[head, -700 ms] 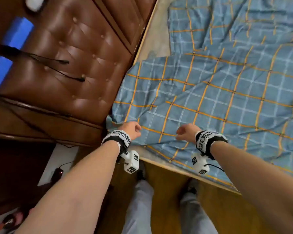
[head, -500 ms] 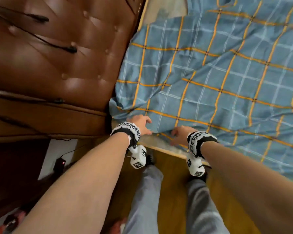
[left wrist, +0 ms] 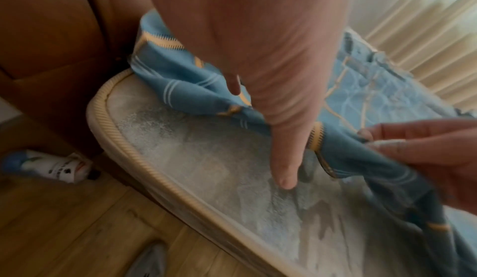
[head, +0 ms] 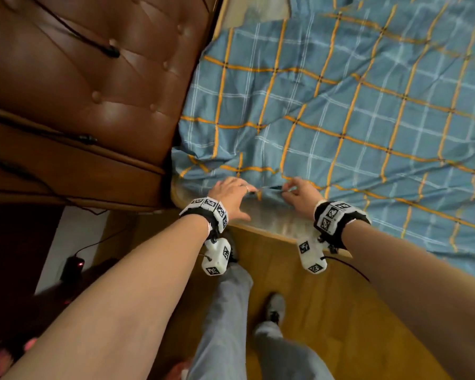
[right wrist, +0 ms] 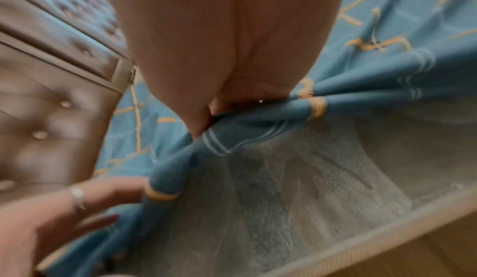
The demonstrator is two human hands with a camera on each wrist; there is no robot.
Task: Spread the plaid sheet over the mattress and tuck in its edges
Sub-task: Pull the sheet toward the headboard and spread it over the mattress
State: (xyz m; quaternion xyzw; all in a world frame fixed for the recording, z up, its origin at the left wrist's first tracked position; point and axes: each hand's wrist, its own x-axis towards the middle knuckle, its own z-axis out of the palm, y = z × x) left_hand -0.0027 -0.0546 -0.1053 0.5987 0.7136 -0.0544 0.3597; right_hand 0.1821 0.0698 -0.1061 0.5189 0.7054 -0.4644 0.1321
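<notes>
The blue plaid sheet with orange lines lies rumpled over the mattress, whose pale near corner by the headboard is bare. My right hand pinches the sheet's hem between thumb and fingers, seen close in the right wrist view with the fabric bunched below it. My left hand sits just left of it, fingers stretched onto the same hem. In the left wrist view its thumb points down onto the bare mattress, with the sheet behind it.
A brown tufted leather headboard with black cables across it stands at the left. Wooden floor and my legs are below. A small black device and a white bottle lie on the floor. Curtains hang beyond the bed.
Both hands have drawn closer together at the sheet's hem. The left hand went from a fist to stretched fingers. More bare mattress shows at the near corner.
</notes>
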